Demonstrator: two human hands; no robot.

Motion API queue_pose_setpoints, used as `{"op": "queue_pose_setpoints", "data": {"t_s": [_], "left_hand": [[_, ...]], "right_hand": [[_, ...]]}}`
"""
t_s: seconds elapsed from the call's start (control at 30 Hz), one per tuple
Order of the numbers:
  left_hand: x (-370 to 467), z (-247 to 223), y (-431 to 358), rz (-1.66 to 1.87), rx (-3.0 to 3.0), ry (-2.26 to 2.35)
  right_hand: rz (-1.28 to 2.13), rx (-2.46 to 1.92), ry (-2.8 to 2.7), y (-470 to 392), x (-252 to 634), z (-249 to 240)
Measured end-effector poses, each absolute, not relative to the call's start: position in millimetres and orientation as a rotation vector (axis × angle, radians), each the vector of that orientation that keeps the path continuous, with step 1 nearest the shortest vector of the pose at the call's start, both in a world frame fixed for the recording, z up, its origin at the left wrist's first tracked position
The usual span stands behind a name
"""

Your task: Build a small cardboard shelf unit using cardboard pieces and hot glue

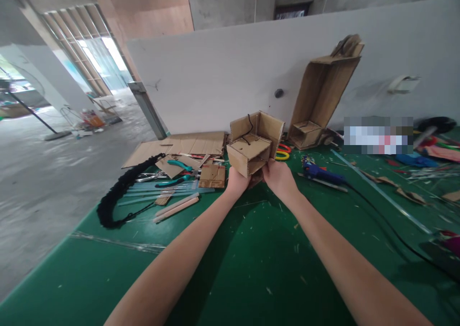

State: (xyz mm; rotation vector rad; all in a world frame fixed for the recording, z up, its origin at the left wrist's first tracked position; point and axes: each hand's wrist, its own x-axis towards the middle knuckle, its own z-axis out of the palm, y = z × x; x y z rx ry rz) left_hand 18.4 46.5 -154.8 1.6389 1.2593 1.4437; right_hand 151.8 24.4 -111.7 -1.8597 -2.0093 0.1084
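Observation:
A small cardboard box construction (249,149) is raised a little above the green table, with two upright walls at its back and a black cord lying over its top. My left hand (237,181) grips it from below on the left, fingers mostly hidden behind it. On the lower right side my right hand (277,174) is closed around it, and its fingertips are also covered. Just behind the right hand lie yellow and red rings (282,154).
The green table (251,268) carries teal-handled pliers (179,165), glue sticks (176,208), a black fuzzy strip (111,199) and cardboard sheets (197,144) at left. At right are a blue glue gun (319,170) with its cord and a tall cardboard structure (319,91) against the white panel (215,77).

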Motion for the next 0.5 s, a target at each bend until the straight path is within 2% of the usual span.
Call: {"op": "queue_pose_setpoints", "data": {"t_s": [0.5], "left_hand": [[19,-153,50,1.529,1.752,1.276]], "right_hand": [[0.084,-1.915,-1.983,10,150,-100]]}}
